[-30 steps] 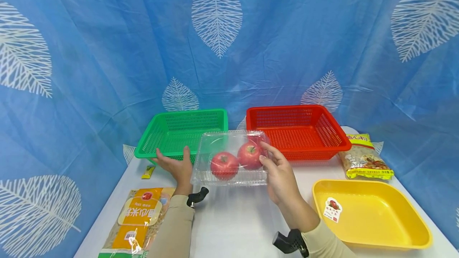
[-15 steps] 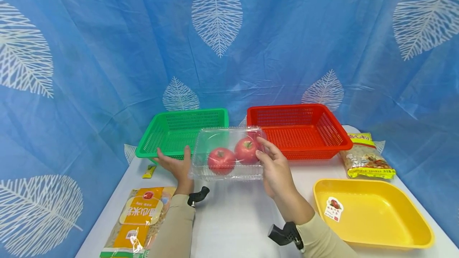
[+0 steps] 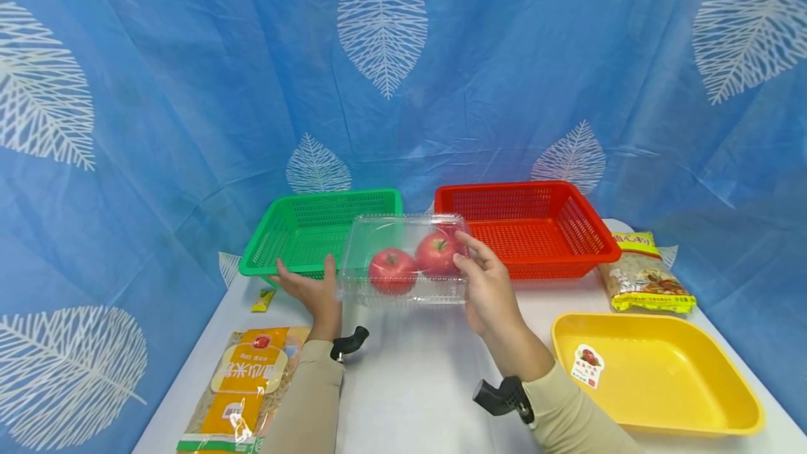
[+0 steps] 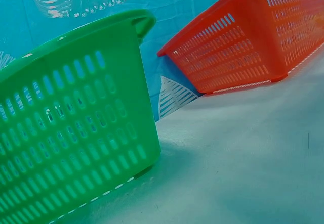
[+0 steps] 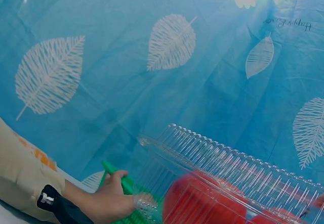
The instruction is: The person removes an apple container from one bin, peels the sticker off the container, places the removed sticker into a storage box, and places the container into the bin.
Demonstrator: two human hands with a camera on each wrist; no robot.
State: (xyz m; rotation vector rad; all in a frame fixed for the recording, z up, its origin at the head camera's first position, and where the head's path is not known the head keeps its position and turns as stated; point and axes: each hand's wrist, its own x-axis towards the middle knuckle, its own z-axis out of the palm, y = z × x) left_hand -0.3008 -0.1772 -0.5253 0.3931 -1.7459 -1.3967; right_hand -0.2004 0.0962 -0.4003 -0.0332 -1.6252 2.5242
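Note:
A clear plastic clamshell box (image 3: 403, 230) with red apples (image 3: 392, 271) inside is held up over the table. My right hand (image 3: 493, 293) grips its right end, thumb on the near side and fingers behind. My left hand (image 3: 313, 293) is spread with straight fingers in front of the green basket (image 3: 252, 268), fingertips right at its near rim. In the right wrist view the box's corner overlaps the left hand (image 5: 114, 198). The left wrist view shows the green basket (image 4: 76, 113) large, the red basket (image 4: 228, 47) beyond it, and no hand.
The red basket (image 3: 523, 268) stands at the back right. A yellow basin (image 3: 668, 377) is at the front right, near a yellow-ended food bag (image 3: 646, 275). At left lie an orange-labelled bag (image 3: 246, 384) and a small yellow packet (image 3: 263, 300). A blue leaf-patterned curtain (image 3: 454, 90) hangs behind.
My right hand has raised the clamshell box slightly, after a small shift left and back right. The left hand has barely moved.

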